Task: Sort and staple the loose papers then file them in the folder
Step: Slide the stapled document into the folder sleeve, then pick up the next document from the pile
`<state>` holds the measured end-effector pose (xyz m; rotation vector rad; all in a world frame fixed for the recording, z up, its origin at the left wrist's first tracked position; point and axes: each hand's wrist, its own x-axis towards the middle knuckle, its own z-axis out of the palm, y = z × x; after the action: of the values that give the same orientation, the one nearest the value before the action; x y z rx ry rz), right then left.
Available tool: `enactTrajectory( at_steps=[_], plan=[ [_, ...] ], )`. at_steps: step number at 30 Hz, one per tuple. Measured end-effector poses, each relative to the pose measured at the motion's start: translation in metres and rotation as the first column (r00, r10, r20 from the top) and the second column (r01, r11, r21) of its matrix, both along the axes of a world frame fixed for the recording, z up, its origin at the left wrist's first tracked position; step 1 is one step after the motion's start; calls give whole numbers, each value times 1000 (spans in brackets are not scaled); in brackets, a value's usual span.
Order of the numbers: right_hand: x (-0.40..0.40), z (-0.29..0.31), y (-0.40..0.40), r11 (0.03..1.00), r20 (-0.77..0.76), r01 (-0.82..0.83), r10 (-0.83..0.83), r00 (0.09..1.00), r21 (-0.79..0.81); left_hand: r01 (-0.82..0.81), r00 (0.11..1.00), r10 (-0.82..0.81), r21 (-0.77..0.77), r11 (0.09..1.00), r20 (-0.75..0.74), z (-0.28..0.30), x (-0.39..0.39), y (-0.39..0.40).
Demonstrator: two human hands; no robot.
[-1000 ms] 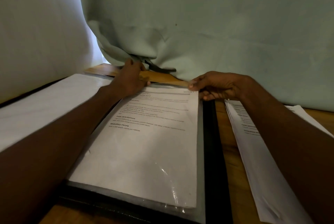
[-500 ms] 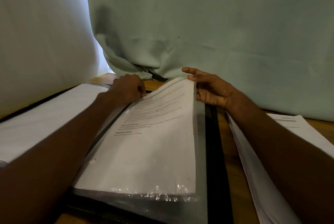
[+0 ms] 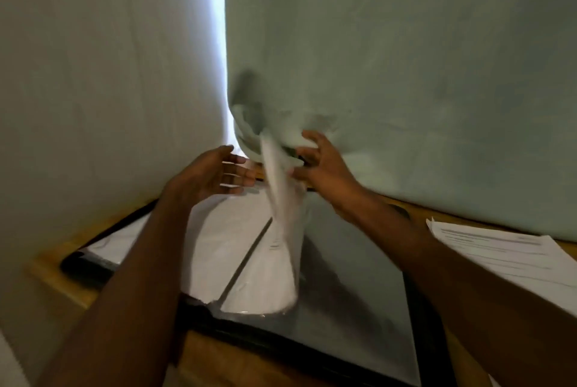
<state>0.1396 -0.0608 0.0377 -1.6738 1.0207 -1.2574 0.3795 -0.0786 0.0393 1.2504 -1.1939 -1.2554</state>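
While the folder (image 3: 359,293) lies open on the table (image 3: 53,268), one clear sleeve (image 3: 282,215) with a paper inside stands up on its edge in the middle, part way through a turn from right to left. The right hand (image 3: 324,165) is at the top of the sleeve, with its fingers spread and bent; they seem to touch the top edge, but the blur makes it hard to tell if they pinch it. The left hand (image 3: 215,174) waits just left of the sleeve with its fingers straight and a little apart, holding nothing. On the left side of the folder, filled sleeves (image 3: 224,240) already lie flat, so some filing looks done. On the right, a bare sleeve shows, so there is room for more. A pile of loose papers (image 3: 505,252) sits on the far right of the table, so more work looks to be left. No stapler can be seen. Lines of print show on the papers, but they are too blurry to read
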Motion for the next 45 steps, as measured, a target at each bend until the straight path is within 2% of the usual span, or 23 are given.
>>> enactTrajectory(
  at_steps=[2,6,9,11,13,14,16,17,19,21,22,24,26,28,31,33,37,45],
  plan=[
    [17,-29,14,983,-96,178,-182,979,-52,52,996,-50,19,998,-74,-4,24,17],
    [50,-43,19,940,29,315,-321,947,134,114,994,-113,37,993,-6,-6,41,71],
    [73,-17,15,960,157,206,-237,959,189,102,994,-102,-20,995,26,-5,46,97],
    [83,-4,20,978,174,50,-87,981,205,-36,999,37,-64,997,13,2,59,104],
    [87,0,27,982,127,-73,50,991,176,-148,979,158,-83,986,126,10,79,100],
    [86,-3,30,991,55,-78,72,996,111,-165,963,177,-74,984,205,14,89,98],
    [86,-17,34,994,-189,-70,53,980,-81,-204,924,203,-29,978,324,16,108,93],
    [86,-26,36,984,-352,-99,42,935,-146,-213,912,197,4,977,361,15,114,91],
    [90,-45,41,982,-677,-151,34,736,-114,-176,891,131,63,982,434,14,120,92],
    [96,-60,43,990,-847,-135,31,530,-48,-117,816,54,74,990,575,13,117,92],
    [100,-65,43,991,-883,-127,19,470,-46,-100,755,46,45,994,654,10,113,91],
    [108,-75,43,991,-909,-112,-26,416,-80,-89,568,112,-75,993,816,-3,102,88],
    [112,-82,43,991,-913,-88,-58,403,-102,-44,408,183,-181,983,895,-26,87,88],
    [111,-85,42,990,-910,-86,-66,410,-110,-16,353,177,-184,983,919,-54,80,87],
    [108,-85,43,980,-845,-83,-111,522,-180,-66,243,203,-193,979,948,-81,85,86],
    [107,-85,45,972,-831,-109,-116,544,-208,-60,197,211,-203,977,957,-85,88,88],
    [109,-85,44,978,-926,-163,-60,374,-130,-45,133,166,-162,986,977,-85,86,88],
    [111,-87,37,981,-950,-182,-13,312,-73,-46,116,121,-117,992,986,-87,89,84]
  ],
)
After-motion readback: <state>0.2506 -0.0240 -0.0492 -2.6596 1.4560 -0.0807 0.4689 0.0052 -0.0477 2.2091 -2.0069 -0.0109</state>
